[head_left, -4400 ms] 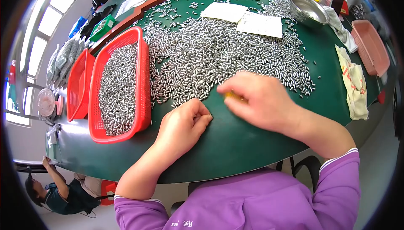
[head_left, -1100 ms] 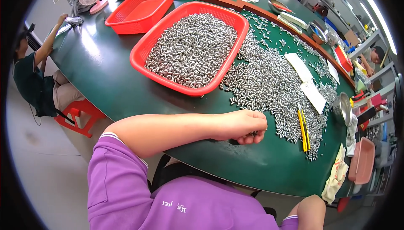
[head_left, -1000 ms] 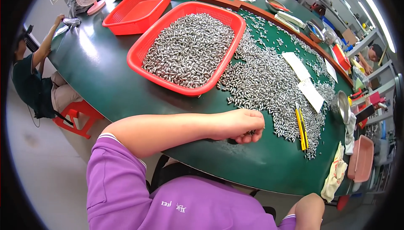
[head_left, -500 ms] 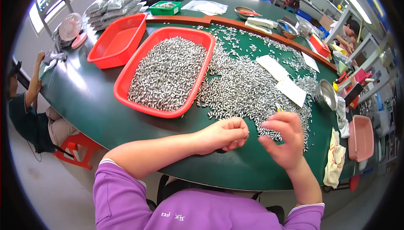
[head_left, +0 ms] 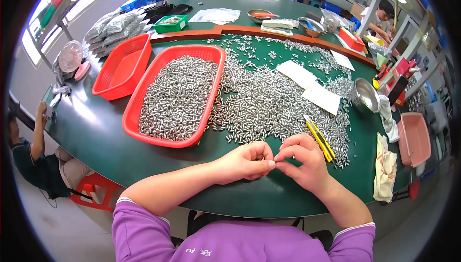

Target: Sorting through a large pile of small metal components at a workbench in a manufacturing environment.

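My left hand (head_left: 248,161) is closed, its thumb and forefinger pressed together above the table's near edge. The curled fingers hide what it holds. My right hand (head_left: 303,161) meets it at the fingertips, thumb and forefinger pinched; anything between them is too small to make out. Just beyond both hands spreads a large heap of small silvery metal pieces (head_left: 269,103), short and rounded. A yellow utility knife (head_left: 320,139) lies on the heap's near right side, close to my right hand. To the left stands a red plastic basket (head_left: 128,118) filled with the same pieces.
An unfilled red basket (head_left: 98,85) stands further left. White papers (head_left: 321,98) lie on the heap. At right are a metal bowl (head_left: 366,95), a cloth (head_left: 385,168) and a pink basin (head_left: 414,139). A wooden strip (head_left: 192,34) borders the work area. Other people sit around.
My right hand has moved left and down, its parted fingers now pinched against my left fingertips. My view has shifted, and the utility knife is now uncovered.
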